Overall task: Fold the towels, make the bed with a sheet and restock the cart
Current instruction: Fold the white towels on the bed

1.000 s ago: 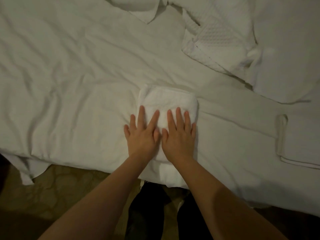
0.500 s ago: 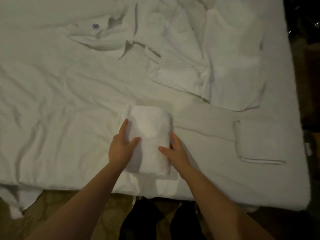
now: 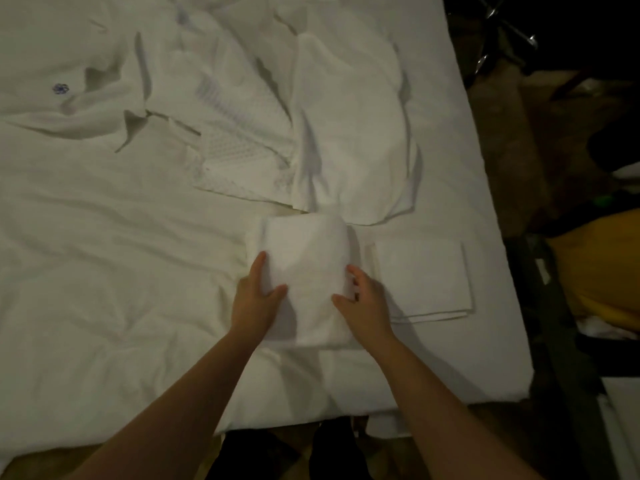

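Note:
A folded white towel (image 3: 304,258) is between my two hands above the near part of the bed (image 3: 104,271). My left hand (image 3: 254,299) grips its left side, thumb on top and fingers along the edge. My right hand (image 3: 363,303) grips its right side the same way. Just to the right of the towel lies a flat folded white cloth (image 3: 422,275) on the sheet. Whether the towel still touches the bed I cannot tell.
A heap of unfolded white linen (image 3: 346,133) and a waffle-textured cloth (image 3: 235,150) lie beyond the towel. A white piece with a small blue emblem (image 3: 60,89) lies at the far left. The bed's right edge (image 3: 498,237) borders a dark floor with a yellow object (image 3: 602,265).
My hands went from pressing flat on the towel to gripping its two sides. The towel has moved right, close to the flat folded cloth.

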Demonstrator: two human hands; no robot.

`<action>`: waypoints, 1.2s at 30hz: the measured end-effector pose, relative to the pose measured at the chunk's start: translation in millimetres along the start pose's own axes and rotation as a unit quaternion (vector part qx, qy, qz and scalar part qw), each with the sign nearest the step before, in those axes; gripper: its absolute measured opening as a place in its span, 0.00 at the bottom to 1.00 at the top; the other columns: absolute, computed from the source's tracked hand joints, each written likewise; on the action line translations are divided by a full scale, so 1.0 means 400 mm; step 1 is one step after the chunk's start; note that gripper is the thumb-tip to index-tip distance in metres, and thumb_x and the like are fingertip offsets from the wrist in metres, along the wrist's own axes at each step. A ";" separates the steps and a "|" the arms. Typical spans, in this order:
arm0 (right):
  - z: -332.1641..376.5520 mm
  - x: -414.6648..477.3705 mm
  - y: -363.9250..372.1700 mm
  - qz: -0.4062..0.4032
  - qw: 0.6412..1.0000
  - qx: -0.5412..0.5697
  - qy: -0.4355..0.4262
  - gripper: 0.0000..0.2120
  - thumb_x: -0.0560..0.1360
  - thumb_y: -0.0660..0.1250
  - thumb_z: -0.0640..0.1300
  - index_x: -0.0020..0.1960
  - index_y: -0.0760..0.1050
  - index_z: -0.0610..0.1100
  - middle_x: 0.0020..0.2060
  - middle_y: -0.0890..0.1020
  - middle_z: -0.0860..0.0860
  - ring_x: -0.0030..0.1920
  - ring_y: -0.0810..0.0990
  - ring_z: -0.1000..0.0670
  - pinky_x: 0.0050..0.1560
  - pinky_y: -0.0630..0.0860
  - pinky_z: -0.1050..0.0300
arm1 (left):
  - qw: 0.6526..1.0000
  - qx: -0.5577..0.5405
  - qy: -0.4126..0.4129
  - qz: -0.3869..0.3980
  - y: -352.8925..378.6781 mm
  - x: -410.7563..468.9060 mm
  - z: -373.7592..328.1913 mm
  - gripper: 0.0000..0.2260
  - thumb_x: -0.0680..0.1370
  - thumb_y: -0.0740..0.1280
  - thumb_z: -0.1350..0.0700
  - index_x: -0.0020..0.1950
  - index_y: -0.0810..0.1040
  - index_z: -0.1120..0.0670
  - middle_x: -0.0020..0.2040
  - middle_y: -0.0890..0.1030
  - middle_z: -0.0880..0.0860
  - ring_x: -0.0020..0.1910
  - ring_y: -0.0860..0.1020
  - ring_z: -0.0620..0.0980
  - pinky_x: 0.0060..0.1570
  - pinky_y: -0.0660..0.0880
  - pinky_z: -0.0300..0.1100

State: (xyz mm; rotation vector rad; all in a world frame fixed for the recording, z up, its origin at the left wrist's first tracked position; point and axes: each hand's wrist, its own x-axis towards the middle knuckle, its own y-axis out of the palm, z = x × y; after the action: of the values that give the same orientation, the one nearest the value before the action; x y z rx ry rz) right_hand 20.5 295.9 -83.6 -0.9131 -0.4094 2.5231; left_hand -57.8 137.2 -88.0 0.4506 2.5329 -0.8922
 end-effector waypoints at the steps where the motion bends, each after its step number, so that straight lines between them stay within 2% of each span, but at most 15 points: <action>1: 0.000 0.014 -0.008 -0.001 1.000 -0.006 0.005 0.26 0.74 0.68 0.41 0.71 0.66 0.48 0.66 0.72 0.47 0.60 0.75 0.48 0.61 0.74 0.52 | 1.000 0.025 -0.014 -0.001 0.006 -0.001 0.013 0.32 0.76 0.68 0.56 0.76 0.58 0.51 0.68 0.70 0.61 0.65 0.70 0.60 0.60 0.66 0.45; 4: 0.043 0.091 -0.036 -0.067 0.997 0.039 0.006 0.23 0.77 0.64 0.41 0.71 0.66 0.48 0.66 0.72 0.46 0.60 0.75 0.47 0.60 0.73 0.53 | 0.997 0.070 -0.030 -0.022 -0.003 0.006 0.023 0.30 0.76 0.68 0.52 0.76 0.60 0.48 0.70 0.66 0.61 0.67 0.67 0.59 0.65 0.64 0.47; 7: 0.100 0.193 -0.067 -0.122 0.992 0.043 0.005 0.24 0.78 0.61 0.41 0.73 0.63 0.48 0.66 0.71 0.42 0.61 0.73 0.44 0.57 0.69 0.56 | 0.993 0.104 0.001 -0.058 -0.016 0.010 -0.005 0.29 0.76 0.67 0.51 0.75 0.61 0.48 0.71 0.65 0.60 0.68 0.66 0.58 0.67 0.64 0.51; 10: 0.124 0.280 -0.083 -0.092 0.994 0.032 0.055 0.26 0.79 0.60 0.45 0.75 0.59 0.50 0.69 0.67 0.41 0.63 0.72 0.42 0.56 0.68 0.56 | 0.990 0.115 0.020 -0.081 -0.017 0.002 -0.053 0.28 0.77 0.66 0.51 0.75 0.61 0.49 0.71 0.65 0.58 0.68 0.66 0.57 0.67 0.64 0.53; 12: 0.130 0.320 -0.092 -0.056 0.992 0.049 0.098 0.27 0.78 0.60 0.47 0.76 0.58 0.50 0.70 0.66 0.42 0.65 0.70 0.41 0.61 0.69 0.54 | 0.990 0.105 0.032 -0.093 -0.011 -0.009 -0.082 0.27 0.77 0.66 0.52 0.75 0.62 0.50 0.70 0.66 0.58 0.67 0.67 0.57 0.65 0.65 0.50; 15: 0.143 0.346 -0.106 -0.035 0.965 0.208 0.155 0.24 0.78 0.62 0.48 0.73 0.62 0.47 0.64 0.70 0.48 0.63 0.72 0.46 0.64 0.68 0.50 | 0.991 0.097 0.052 -0.081 -0.011 -0.035 -0.111 0.23 0.78 0.65 0.54 0.73 0.66 0.50 0.67 0.70 0.56 0.63 0.71 0.54 0.58 0.67 0.43; 17: 0.173 0.334 -0.126 -0.053 0.934 0.320 0.151 0.15 0.79 0.61 0.45 0.65 0.70 0.44 0.56 0.72 0.50 0.53 0.74 0.52 0.60 0.70 0.53 | 0.991 0.101 0.056 -0.068 -0.026 -0.054 -0.122 0.18 0.79 0.64 0.55 0.69 0.71 0.50 0.64 0.74 0.53 0.59 0.74 0.50 0.55 0.67 0.38; 19: 0.225 0.309 -0.149 -0.100 0.899 0.414 0.100 0.06 0.78 0.64 0.42 0.53 0.77 0.43 0.50 0.77 0.50 0.44 0.75 0.56 0.51 0.73 0.61 | 0.992 0.095 0.053 -0.067 -0.046 -0.081 -0.141 0.15 0.78 0.64 0.56 0.66 0.74 0.50 0.60 0.77 0.51 0.52 0.74 0.44 0.50 0.66 0.35; 20: 0.270 0.289 -0.164 -0.118 0.887 0.444 0.056 0.05 0.77 0.66 0.40 0.52 0.78 0.42 0.47 0.80 0.51 0.44 0.77 0.56 0.49 0.74 0.63 | 0.993 0.085 0.052 -0.066 -0.057 -0.093 -0.157 0.15 0.78 0.64 0.57 0.65 0.75 0.50 0.58 0.78 0.51 0.49 0.74 0.43 0.48 0.66 0.34; 22: 0.399 0.231 -0.209 -0.141 0.871 0.469 -0.041 0.10 0.75 0.68 0.36 0.56 0.79 0.38 0.44 0.81 0.53 0.46 0.80 0.55 0.52 0.76 0.64 | 0.995 0.062 0.054 -0.052 -0.078 -0.114 -0.214 0.14 0.78 0.64 0.57 0.63 0.76 0.50 0.54 0.78 0.49 0.45 0.74 0.43 0.45 0.66 0.33; 24: 0.562 0.143 -0.268 -0.134 0.855 0.486 -0.127 0.11 0.75 0.68 0.34 0.56 0.79 0.38 0.44 0.82 0.53 0.48 0.80 0.54 0.54 0.77 0.64 | 0.996 0.043 0.067 -0.040 -0.107 -0.130 -0.299 0.15 0.78 0.63 0.57 0.64 0.75 0.49 0.52 0.79 0.47 0.44 0.75 0.43 0.44 0.67 0.34; 28: 0.870 -0.074 -0.403 -0.051 0.796 0.547 -0.255 0.09 0.76 0.66 0.33 0.47 0.81 0.45 0.51 0.82 0.46 0.52 0.80 0.49 0.52 0.79 0.59 | 0.988 -0.022 0.132 -0.080 -0.213 -0.174 -0.512 0.20 0.78 0.64 0.54 0.69 0.67 0.47 0.50 0.77 0.46 0.42 0.76 0.41 0.38 0.69 0.33; 31: 1.021 -0.253 -0.464 0.030 0.765 0.566 -0.306 0.09 0.76 0.64 0.33 0.46 0.80 0.44 0.48 0.81 0.46 0.46 0.80 0.51 0.45 0.79 0.62 | 0.972 -0.067 0.193 -0.111 -0.317 -0.230 -0.670 0.28 0.76 0.68 0.51 0.74 0.60 0.46 0.55 0.74 0.46 0.44 0.77 0.43 0.44 0.72 0.38; 34: 1.128 -0.427 -0.496 0.093 0.743 0.553 -0.367 0.09 0.77 0.63 0.34 0.46 0.80 0.45 0.43 0.82 0.47 0.45 0.80 0.51 0.52 0.77 0.56 | 0.952 -0.084 0.266 -0.128 -0.412 -0.297 -0.812 0.37 0.72 0.71 0.44 0.75 0.55 0.43 0.60 0.69 0.44 0.52 0.75 0.45 0.50 0.75 0.42; 36: 1.192 -0.537 -0.520 0.121 0.705 0.560 -0.417 0.11 0.77 0.61 0.35 0.46 0.80 0.45 0.42 0.82 0.48 0.47 0.79 0.50 0.60 0.74 0.52 | 0.933 -0.062 0.324 -0.145 -0.465 -0.345 -0.881 0.35 0.71 0.71 0.42 0.73 0.59 0.43 0.59 0.67 0.43 0.54 0.72 0.45 0.52 0.74 0.41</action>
State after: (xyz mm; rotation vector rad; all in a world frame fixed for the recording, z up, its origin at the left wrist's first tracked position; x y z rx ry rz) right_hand -85.2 311.4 468.9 0.7080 1.0160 2.5280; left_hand -115.1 206.2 323.9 0.3800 3.3095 -0.7607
